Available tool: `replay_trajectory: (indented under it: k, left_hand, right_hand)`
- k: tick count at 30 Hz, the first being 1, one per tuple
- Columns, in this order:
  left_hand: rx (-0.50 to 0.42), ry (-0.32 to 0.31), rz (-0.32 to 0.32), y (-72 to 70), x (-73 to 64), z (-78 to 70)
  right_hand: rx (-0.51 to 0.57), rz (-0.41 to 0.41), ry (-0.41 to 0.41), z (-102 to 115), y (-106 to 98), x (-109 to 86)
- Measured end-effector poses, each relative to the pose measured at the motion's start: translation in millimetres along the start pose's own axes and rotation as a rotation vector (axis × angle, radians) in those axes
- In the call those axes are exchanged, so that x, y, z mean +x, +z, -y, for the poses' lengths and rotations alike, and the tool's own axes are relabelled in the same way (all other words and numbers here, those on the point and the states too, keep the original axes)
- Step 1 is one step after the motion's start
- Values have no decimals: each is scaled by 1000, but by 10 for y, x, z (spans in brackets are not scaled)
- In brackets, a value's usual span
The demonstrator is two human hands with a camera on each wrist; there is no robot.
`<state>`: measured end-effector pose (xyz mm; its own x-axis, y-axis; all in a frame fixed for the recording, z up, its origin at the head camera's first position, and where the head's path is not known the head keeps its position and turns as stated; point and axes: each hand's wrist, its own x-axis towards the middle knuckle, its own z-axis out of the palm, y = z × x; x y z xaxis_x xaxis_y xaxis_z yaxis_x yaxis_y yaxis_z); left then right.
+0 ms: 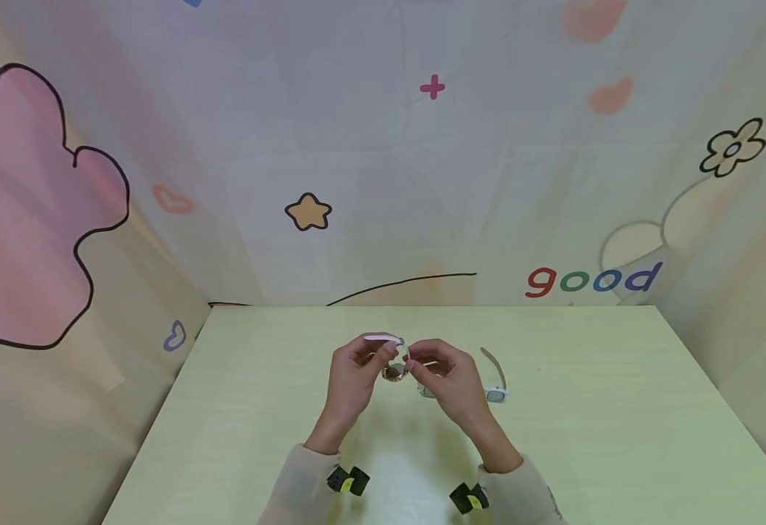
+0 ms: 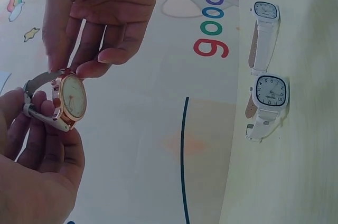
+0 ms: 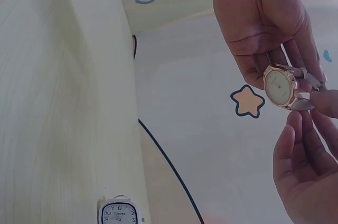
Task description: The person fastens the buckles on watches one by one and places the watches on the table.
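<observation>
A wristwatch (image 1: 394, 372) with a round rose-gold case, white dial and pale strap is held up between both hands above the table. My left hand (image 1: 350, 375) grips its strap; in the left wrist view the thumb and curled fingers are around the buckle end. With thumb and fingertips, my right hand (image 1: 451, 383) pinches the strap close to the case. The dial (image 2: 74, 96) faces away from the palms in the left wrist view. The strap forms a loop, and fingers hide part of it.
Two white watches with squarish cases lie on the pale table (image 1: 619, 408): one watch (image 2: 271, 91) partly behind my right hand in the head view, another watch (image 1: 496, 394) to its right with its strap extending backward. A printed curtain (image 1: 370, 146) stands behind the table.
</observation>
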<state>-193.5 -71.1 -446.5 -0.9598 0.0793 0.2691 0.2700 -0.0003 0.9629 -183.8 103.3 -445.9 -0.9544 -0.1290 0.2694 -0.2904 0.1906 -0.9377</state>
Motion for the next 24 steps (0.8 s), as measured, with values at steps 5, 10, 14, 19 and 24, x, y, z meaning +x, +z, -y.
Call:
replay_trajectory:
  k: [5, 10, 14, 19, 24]
  left_hand:
    - [1, -2, 18, 5, -2, 10]
    - [-50, -5, 43, 19, -2, 8]
    - [-31, -4, 38, 27, -6, 11]
    - [-14, -2, 47, 33, -3, 22]
    - [-19, -19, 80, 28, -13, 11]
  right_hand:
    - [0, -6, 11, 3, -6, 0]
    - [2, -13, 16, 14, -5, -1]
    - [11, -16, 20, 24, -4, -1]
    - [21, -17, 16, 32, -4, -2]
    - [31, -20, 0, 33, 0, -4]
